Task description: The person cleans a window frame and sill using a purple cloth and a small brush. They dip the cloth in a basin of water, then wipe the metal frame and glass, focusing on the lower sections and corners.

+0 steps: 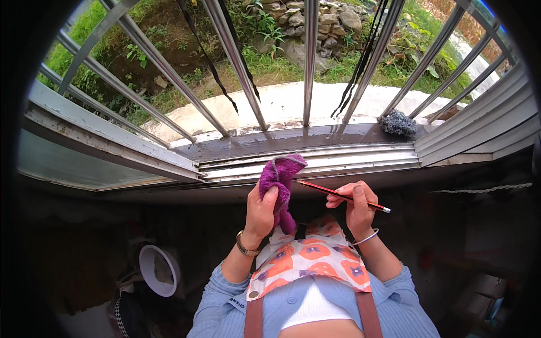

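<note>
Bunched in my left hand (260, 212) is a purple cloth (285, 171) with a grey edge. Its top reaches over the front of the window track, and its lower end hangs toward my apron (315, 253). My right hand (358, 203) grips a red-and-black pencil (338, 193) between thumb and fingers. The pencil's tip points left and ends close beside the cloth; whether it touches cannot be told. At its right end is a white and silvery cap. Both hands are in front of the white sliding-window track (372, 158).
Metal bars (310, 63) stand across the window opening, with black straps (361, 59) hanging among them. A grey scouring ball (398, 123) rests on the wet sill (283, 139). A sliding window panel (105, 156) is at left. Low on the left is a white basin (174, 270); a twisted cord (482, 189) hangs at right.
</note>
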Demonstrator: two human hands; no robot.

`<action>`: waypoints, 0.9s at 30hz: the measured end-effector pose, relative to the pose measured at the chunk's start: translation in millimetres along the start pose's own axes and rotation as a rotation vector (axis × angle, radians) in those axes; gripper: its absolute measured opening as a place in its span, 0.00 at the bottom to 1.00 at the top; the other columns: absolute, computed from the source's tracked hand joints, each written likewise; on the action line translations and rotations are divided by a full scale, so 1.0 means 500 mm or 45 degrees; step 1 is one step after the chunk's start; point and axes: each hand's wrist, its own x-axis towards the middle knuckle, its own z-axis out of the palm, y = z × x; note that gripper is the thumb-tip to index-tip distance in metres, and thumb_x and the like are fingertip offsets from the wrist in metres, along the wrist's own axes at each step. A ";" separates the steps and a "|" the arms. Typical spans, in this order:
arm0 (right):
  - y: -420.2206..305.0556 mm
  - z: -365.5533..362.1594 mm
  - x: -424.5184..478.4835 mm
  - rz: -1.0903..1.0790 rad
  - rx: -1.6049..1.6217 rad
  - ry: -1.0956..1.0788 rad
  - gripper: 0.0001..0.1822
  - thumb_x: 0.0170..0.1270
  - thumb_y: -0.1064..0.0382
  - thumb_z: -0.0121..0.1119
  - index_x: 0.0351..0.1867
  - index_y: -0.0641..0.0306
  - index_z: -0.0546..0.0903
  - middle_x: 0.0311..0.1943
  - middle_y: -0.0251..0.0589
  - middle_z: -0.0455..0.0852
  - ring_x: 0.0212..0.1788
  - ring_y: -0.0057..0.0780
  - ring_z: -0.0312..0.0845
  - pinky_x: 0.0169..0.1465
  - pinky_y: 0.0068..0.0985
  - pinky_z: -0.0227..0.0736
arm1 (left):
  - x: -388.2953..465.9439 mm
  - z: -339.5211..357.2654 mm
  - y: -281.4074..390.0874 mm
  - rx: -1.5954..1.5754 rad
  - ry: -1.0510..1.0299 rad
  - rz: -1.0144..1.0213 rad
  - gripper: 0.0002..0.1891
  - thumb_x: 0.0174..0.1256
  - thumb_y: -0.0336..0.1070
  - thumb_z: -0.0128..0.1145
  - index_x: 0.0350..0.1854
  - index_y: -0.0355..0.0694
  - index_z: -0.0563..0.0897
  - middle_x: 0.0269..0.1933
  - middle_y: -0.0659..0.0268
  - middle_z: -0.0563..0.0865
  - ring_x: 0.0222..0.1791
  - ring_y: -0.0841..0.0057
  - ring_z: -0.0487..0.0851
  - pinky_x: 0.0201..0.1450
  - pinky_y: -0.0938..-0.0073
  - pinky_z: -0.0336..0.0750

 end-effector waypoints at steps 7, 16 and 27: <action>-0.041 -0.140 -0.047 -0.301 -0.117 0.485 0.23 0.80 0.53 0.42 0.34 0.72 0.77 0.34 0.50 0.84 0.30 0.37 0.87 0.32 0.29 0.86 | 0.023 0.243 0.006 0.799 -0.456 0.741 0.29 0.59 0.28 0.62 0.66 0.50 0.78 0.75 0.48 0.58 0.66 0.47 0.70 0.65 0.57 0.71; -0.123 -0.284 0.035 0.018 -0.712 0.111 0.17 0.78 0.61 0.49 0.38 0.75 0.81 0.31 0.48 0.88 0.32 0.33 0.89 0.38 0.25 0.84 | 0.032 0.368 -0.163 0.244 -0.288 0.192 0.21 0.67 0.25 0.57 0.63 0.38 0.77 0.48 0.55 0.78 0.46 0.61 0.82 0.51 0.69 0.77; -0.151 -0.250 0.166 0.576 -0.766 -0.272 0.17 0.77 0.61 0.51 0.36 0.74 0.82 0.31 0.44 0.88 0.31 0.28 0.88 0.34 0.20 0.83 | 0.007 0.329 -0.171 0.271 -0.213 0.142 0.19 0.67 0.23 0.57 0.60 0.35 0.78 0.54 0.53 0.80 0.48 0.58 0.83 0.51 0.70 0.77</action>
